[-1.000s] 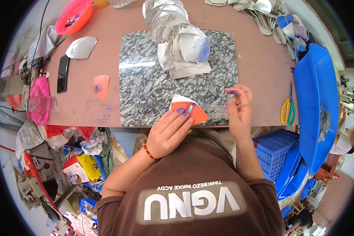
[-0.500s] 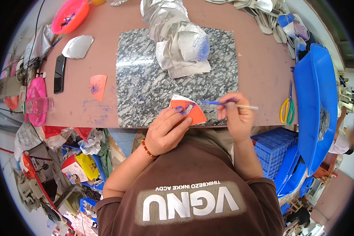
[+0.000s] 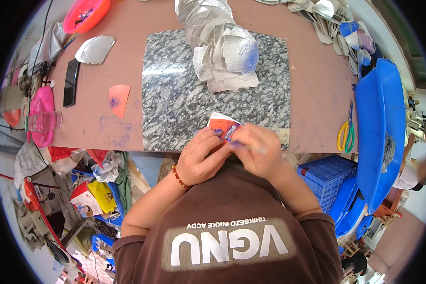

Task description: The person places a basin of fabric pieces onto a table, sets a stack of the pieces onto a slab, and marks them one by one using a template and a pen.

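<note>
In front of my chest, at the near edge of a speckled granite slab point(image 3: 170, 113), my left hand point(image 3: 201, 156) pinches an orange fan-shaped template point(image 3: 226, 127). A white-silver edge of a piece point(image 3: 217, 115) shows behind the template's top. My right hand point(image 3: 258, 149) is closed round a slim blue pen, blurred and largely covered by the fingers; its tip end is down at the template's right side. Both hands meet over the template's lower part, which they hide. Purple-blue ink stains the fingertips. A long overlapping stack of silver sheet pieces point(image 3: 236, 52) lies on the slab.
On the brown table point(image 3: 317, 94) lie another orange template point(image 3: 119, 100), a phone point(image 3: 71, 84), silver pieces point(image 3: 94, 49) and scissors point(image 3: 345, 135). A pink-red bowl point(image 3: 87, 16) stands far left. A large blue tray point(image 3: 378, 123) borders the right side; grey pieces point(image 3: 322, 28) heap far right.
My right hand has moved left and a little down with the pen, from beside the template onto it. My left hand still holds the template in nearly the same place.
</note>
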Motion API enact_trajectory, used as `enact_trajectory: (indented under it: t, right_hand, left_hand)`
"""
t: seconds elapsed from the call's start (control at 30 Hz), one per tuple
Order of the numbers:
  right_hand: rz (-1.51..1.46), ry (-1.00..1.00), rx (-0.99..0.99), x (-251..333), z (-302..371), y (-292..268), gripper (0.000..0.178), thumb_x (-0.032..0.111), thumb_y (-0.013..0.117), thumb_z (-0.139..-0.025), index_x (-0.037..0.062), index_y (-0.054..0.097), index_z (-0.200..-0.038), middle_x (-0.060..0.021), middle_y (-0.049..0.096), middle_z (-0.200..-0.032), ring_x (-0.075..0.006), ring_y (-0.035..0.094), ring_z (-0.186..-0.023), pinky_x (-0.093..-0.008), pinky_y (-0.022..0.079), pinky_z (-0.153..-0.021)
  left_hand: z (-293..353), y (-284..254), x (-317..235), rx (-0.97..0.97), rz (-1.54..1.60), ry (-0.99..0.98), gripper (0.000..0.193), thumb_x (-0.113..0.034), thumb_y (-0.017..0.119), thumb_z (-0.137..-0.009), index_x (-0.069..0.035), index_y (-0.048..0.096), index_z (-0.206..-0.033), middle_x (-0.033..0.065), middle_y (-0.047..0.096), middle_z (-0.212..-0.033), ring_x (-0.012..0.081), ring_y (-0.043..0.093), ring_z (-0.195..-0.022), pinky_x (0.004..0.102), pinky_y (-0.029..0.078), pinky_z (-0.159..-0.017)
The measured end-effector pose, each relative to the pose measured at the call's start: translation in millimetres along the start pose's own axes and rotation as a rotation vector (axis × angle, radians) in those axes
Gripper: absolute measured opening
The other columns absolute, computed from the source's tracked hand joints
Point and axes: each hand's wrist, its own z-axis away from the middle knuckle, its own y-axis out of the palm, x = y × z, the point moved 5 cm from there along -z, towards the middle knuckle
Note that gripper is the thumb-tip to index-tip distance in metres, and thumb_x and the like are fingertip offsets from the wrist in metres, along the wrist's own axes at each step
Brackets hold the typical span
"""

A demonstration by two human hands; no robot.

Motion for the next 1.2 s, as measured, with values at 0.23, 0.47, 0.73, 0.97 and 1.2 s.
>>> enact_trajectory:
  t: [0.23,0.47,0.73,0.97,1.2]
  right_hand:
    - [0.175,0.016,-0.079,-6,-19,-28,0.014,0.012,0.071,-0.085,0.0038,0.061,-0.090,-0.0093,0.059,-0.082,-0.0299,0.061,-0.075,-0.0371,0.051,-0.065]
    - [0.246,0.266,0.160,-5,3,1,0.037,0.013,0.073,-0.081,0.0036,0.062,-0.115,-0.0107,0.056,-0.100,-0.0267,0.061,-0.073,-0.0379,0.051,-0.064]
    - [0.337,0.000,-0.060,-5,23,6,0.039,0.000,0.074,-0.067,0.0054,0.065,-0.104,-0.0077,0.059,-0.103,-0.0203,0.062,-0.067,-0.0339,0.050,-0.057]
    - [-0.101,-0.003,-0.086,-11,16,-14,0.022,-0.002,0.071,-0.070,0.0066,0.059,-0.086,-0.0038,0.069,-0.083,-0.0215,0.063,-0.066,-0.0324,0.048,-0.054]
    - [0.033,0.047,-0.001,-19,19,-6,0.024,-0.003,0.070,-0.068,0.0068,0.061,-0.088,-0.0033,0.069,-0.079,-0.0225,0.058,-0.059,-0.0333,0.046,-0.052]
  left_hand:
    - [-1,-2,0,0.006,-0.034,0.006,0.032,-0.003,0.073,-0.071,0.000,0.070,-0.103,0.0116,0.058,-0.099,0.0289,0.061,-0.092,0.0403,0.054,-0.082]
    - [13,-36,-17,0.094,-0.015,0.170,0.027,-0.003,0.069,-0.074,-0.003,0.072,-0.100,0.0089,0.067,-0.089,0.0250,0.067,-0.089,0.0394,0.056,-0.079]
    - [22,-67,-1,-0.383,-0.006,-0.167,0.027,0.012,0.070,-0.076,0.001,0.066,-0.100,0.0168,0.068,-0.097,0.0328,0.068,-0.092,0.0413,0.055,-0.083]
    - [-8,-45,-2,-0.191,0.001,-0.166,0.027,0.011,0.069,-0.074,0.001,0.071,-0.099,0.0155,0.067,-0.097,0.0325,0.066,-0.092,0.0429,0.054,-0.086]
    - [-1,-48,11,-0.364,0.044,-0.303,0.018,0.010,0.062,-0.088,0.005,0.063,-0.105,0.0163,0.067,-0.104,0.0248,0.067,-0.097,0.0393,0.053,-0.089]
